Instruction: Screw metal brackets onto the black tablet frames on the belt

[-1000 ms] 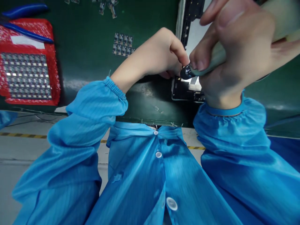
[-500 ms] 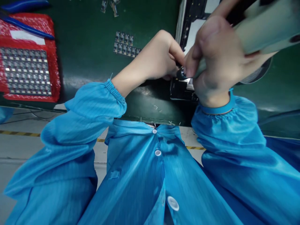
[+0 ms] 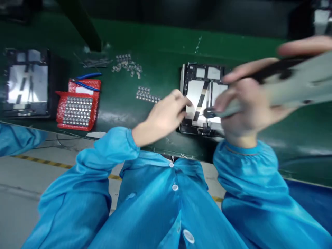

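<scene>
My right hand (image 3: pixel 246 103) is wrapped round a pale grey-green electric screwdriver (image 3: pixel 290 84). Its dark tip hovers over, or touches, the lower middle of an opened tablet-like device (image 3: pixel 191 89); I cannot tell which. Silver panels, a black frame and dark strips show inside the device. At the device's left edge is my left hand (image 3: pixel 166 112), its index finger and thumb apart and nothing visible between them. To the left of that hand lie small circuit pieces (image 3: pixel 146 95) in two rows. The device's right side is partly hidden by my right hand.
A red bubble-wrap pouch (image 3: pixel 95 110) holds rows of small parts (image 3: pixel 77 110), with blue-handled pliers (image 3: pixel 89 75) across its top. Loose small parts (image 3: pixel 127 65) lie farther back. Another opened device (image 3: pixel 28 83) lies far left, near a blue sleeve (image 3: pixel 20 138).
The view has shifted back and shows more of the bench. My left hand has drawn away from the screwdriver tip, and its fingers have parted. The screwdriver stays in my right hand.
</scene>
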`<state>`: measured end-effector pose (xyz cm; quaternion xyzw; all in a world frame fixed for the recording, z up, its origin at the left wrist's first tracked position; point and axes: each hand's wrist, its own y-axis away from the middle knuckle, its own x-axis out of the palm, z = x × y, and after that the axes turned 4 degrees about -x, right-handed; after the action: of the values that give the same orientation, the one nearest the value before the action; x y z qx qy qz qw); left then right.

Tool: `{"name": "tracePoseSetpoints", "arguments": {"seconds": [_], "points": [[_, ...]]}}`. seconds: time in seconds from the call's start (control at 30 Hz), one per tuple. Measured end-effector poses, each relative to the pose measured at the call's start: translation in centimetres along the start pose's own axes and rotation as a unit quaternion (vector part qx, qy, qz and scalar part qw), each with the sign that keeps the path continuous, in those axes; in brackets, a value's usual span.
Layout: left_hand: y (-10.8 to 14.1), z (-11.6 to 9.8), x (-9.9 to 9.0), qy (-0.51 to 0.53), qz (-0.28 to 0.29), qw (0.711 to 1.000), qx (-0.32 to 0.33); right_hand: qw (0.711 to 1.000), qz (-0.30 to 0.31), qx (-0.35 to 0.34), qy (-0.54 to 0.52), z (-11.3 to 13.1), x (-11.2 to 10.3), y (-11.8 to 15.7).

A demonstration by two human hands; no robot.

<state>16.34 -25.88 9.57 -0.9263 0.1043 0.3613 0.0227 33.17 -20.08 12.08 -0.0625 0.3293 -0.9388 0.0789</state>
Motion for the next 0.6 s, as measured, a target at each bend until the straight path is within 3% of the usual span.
{"name": "tracePoseSetpoints", "arguments": {"seconds": [0.03, 0.07, 0.13, 0.17, 0.2, 0.27, 0.37, 0.43, 0.6], "points": [[1.3, -1.0, 0.6, 0.012, 0.037, 0.999, 0.016, 0.998, -0.064, 0.015, 0.021, -0.2, -1.3, -0.5], [2.4, -1.9, 1.4, 0.051, 0.11, 0.992, 0.031, 0.993, -0.115, 0.003, 0.034, -0.6, -2.9, -1.0], [3.9, -3.1, 3.2, 0.157, 0.261, 0.952, 0.018, 0.986, -0.158, 0.001, 0.046, -1.8, -6.0, -1.9], [4.1, -3.3, 4.1, 0.216, 0.298, 0.93, -0.008, 0.985, -0.166, -0.003, 0.052, -2.4, -7.5, -2.1], [3.8, -3.4, 5.0, 0.269, 0.301, 0.914, -0.04, 0.983, -0.172, -0.009, 0.058, -2.9, -9.0, -2.3], [2.0, -3.0, 6.3, 0.352, 0.234, 0.901, -0.097, 0.98, -0.181, -0.02, 0.074, -3.7, -11.4, -2.2], [-3.4, -1.7, 6.7, 0.397, 0.109, 0.902, -0.128, 0.975, -0.2, -0.026, 0.091, -4.4, -14.0, -1.7], [-7.8, -0.7, 6.0, 0.394, 0.043, 0.909, -0.127, 0.973, -0.209, -0.03, 0.095, -4.7, -15.2, -1.5], [-18.9, 0.9, 3.4, 0.331, -0.047, 0.933, -0.132, 0.973, -0.197, -0.06, 0.105, -5.2, -17.0, -1.6]]}}
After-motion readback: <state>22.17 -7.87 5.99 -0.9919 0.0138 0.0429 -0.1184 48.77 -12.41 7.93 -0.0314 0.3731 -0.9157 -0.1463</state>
